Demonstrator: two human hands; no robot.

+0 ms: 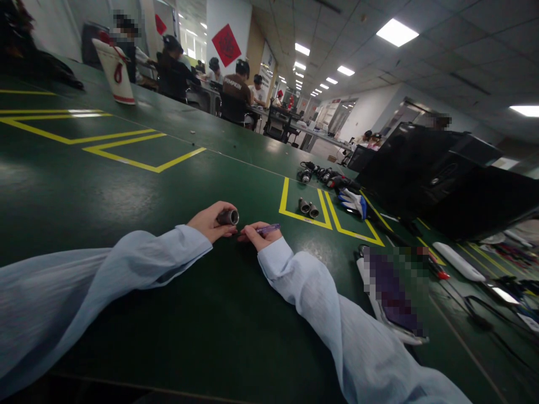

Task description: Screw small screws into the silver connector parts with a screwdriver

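Observation:
My left hand (pixel 213 220) is closed around a short, hollow metal cylinder (pixel 228 217), whose round open end faces right. Just beside it, my right hand (pixel 256 234) grips a slim tool with a see-through purple handle (pixel 269 229), which looks like a small screwdriver. Its thin dark end points left, just below the cylinder; whether the two touch I cannot tell. To the right, two similar metal cylinders (pixel 309 207) lie side by side on the green table (pixel 189 336) inside a yellow tape outline.
Black connectors with cables (pixel 322 174) and a blue-and-white glove (pixel 352 203) lie beyond the cylinders. A phone-like device (pixel 391 297) rests near my right sleeve. Black cases (pixel 446 163) stand at the right, a paper cup (pixel 113 70) at far left. Several people sit at tables behind.

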